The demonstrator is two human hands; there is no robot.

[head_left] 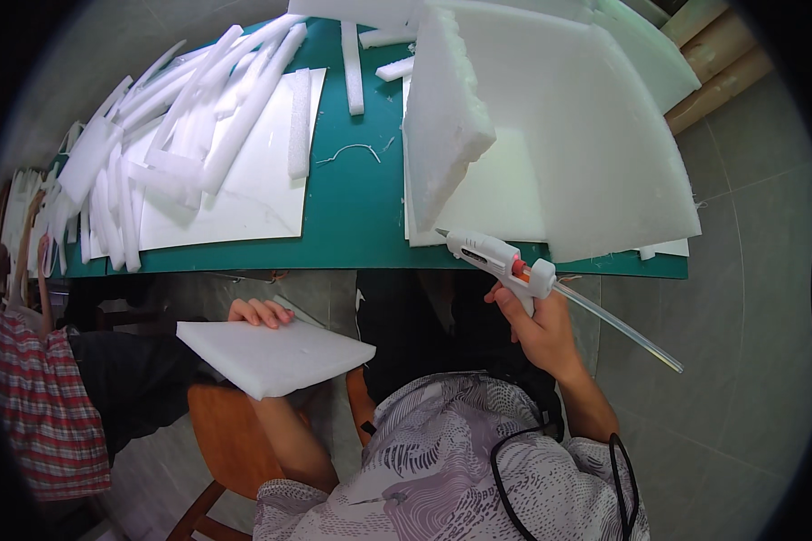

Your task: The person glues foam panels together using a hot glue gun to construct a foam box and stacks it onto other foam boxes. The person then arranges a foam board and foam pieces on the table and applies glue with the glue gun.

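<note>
In the head view, the left hand (263,313) grips the white foam panel (275,359) at its far edge, left and on the near side of the bench (359,212). The right hand (543,334) grasps the glue gun (489,255), its tip pointing left. For gluing, probably best: turn the panel's edge up, lay a thin, even bead, and keep the hot tip off foam and skin.

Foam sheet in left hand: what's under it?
The left forearm runs under the foam sheet; the left hand shows only partly, at the far edge. Its palm and anything else beneath are covered.
</note>
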